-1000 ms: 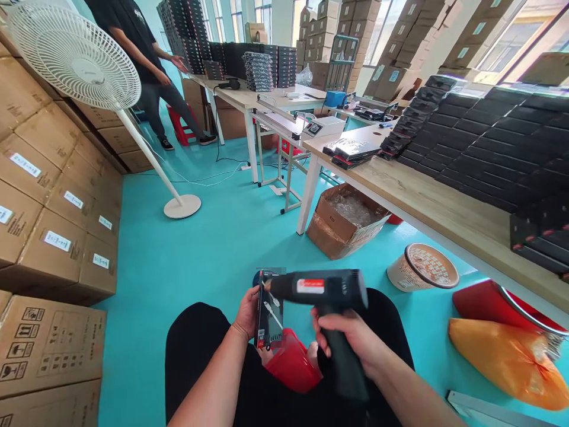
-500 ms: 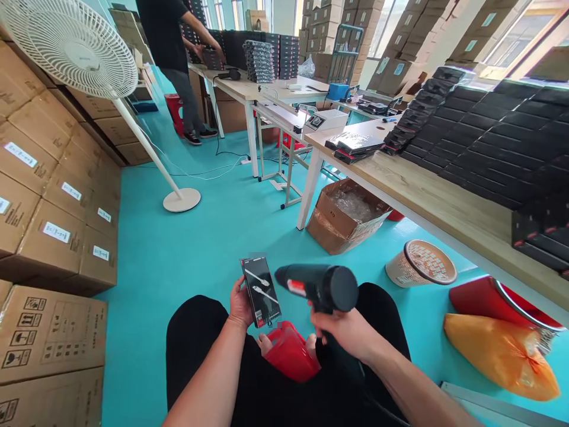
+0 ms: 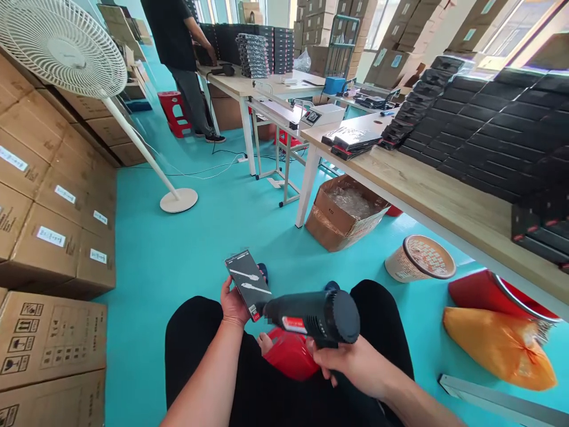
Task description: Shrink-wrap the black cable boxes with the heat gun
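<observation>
Seated, I look down past my knees in black trousers at a turquoise floor. My left hand pinches a slim black box by its near-left edge, the fingers wrapped beneath it; the box lies tilted, above and between my knees, its face turned up to show white cable ends and a small red patch at the lower corner. My right hand is closed round the grip of a black heat gun with a red-and-white label, its nozzle pointing left at that lower corner; from this angle I cannot tell whether nozzle and box touch. Below the gun, between my legs, is a red plastic object. To my right, a wooden surface bears tall rows of stacked black packages, with a few flat shiny packs near its corner. Under it sits an open carton of clear plastic; nearer me are a perforated wastebasket and an orange bag. On the left, a white fan stands beside piled brown cartons. Farther off, a co-worker in dark clothes stands at another surface.
</observation>
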`<state>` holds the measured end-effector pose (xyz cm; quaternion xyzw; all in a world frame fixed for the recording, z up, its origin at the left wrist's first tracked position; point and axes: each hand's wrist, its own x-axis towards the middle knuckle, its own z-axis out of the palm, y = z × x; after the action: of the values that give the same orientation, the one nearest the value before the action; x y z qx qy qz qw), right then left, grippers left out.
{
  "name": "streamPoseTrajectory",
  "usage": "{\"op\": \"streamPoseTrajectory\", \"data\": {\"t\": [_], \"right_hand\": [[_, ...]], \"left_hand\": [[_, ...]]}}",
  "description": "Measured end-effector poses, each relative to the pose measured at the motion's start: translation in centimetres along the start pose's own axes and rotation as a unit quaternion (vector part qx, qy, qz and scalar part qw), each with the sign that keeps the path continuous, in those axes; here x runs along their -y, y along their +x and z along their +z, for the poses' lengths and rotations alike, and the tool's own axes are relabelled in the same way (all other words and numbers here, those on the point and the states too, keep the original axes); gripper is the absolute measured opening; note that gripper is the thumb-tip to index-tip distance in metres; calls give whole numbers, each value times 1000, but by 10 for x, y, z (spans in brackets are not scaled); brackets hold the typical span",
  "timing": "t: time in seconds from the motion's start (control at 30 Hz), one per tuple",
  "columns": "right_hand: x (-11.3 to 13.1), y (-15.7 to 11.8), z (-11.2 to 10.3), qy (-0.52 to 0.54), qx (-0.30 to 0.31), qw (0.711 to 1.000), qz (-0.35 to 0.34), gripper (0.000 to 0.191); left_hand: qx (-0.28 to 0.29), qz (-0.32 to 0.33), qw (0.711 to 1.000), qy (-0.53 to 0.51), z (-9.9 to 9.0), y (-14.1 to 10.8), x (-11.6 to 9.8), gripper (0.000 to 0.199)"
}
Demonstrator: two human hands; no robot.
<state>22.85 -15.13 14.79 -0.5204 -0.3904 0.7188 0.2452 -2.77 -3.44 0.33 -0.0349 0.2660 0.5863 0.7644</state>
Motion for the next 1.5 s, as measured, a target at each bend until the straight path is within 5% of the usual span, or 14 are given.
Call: {"op": "streamPoseTrajectory", "data": {"t": [0.07,0.23,0.4,0.57,0.67,0.73,0.83,1.0,1.13,1.3,1.43,1.5], "right_hand": [[-7,-3,2,11,-40,999,-26,27],[-14,-7,-5,15,18,1000,20,25],[20,13,-23,36,-112,993,-28,33],[61,19,-21,-18,-8,997,-74,16],[66,16,-14,-127,101,986,-32,5],[65,16,-11,-153,91,984,-29,13],[66,20,-9,-105,-2,992,-70,6],[74,17,-5,-191,110,975,-11,11],[60,14,-4,-96,-27,993,-63,5],[34,5,-12,-112,84,990,18,12],[37,8,-8,-11,-70,997,-31,22],[46,13,-2,16,-51,998,-35,24]], "left_hand": [[8,6,1000,-6,0,0,-1,57],[24,-22,999,20,-3,-1,1,58],[26,-126,988,86,-8,0,7,51],[4,-178,976,129,-9,0,11,45],[-7,-176,975,133,-9,-2,10,43],[0,-175,975,138,-9,-4,9,43],[9,-193,969,154,-10,-5,7,50],[6,-192,970,149,-10,-3,6,46],[12,-185,973,137,-5,-3,7,53],[23,-151,983,100,-5,-4,5,57],[47,-189,974,118,-12,-1,7,56],[43,-195,971,132,-16,2,9,51]]}}
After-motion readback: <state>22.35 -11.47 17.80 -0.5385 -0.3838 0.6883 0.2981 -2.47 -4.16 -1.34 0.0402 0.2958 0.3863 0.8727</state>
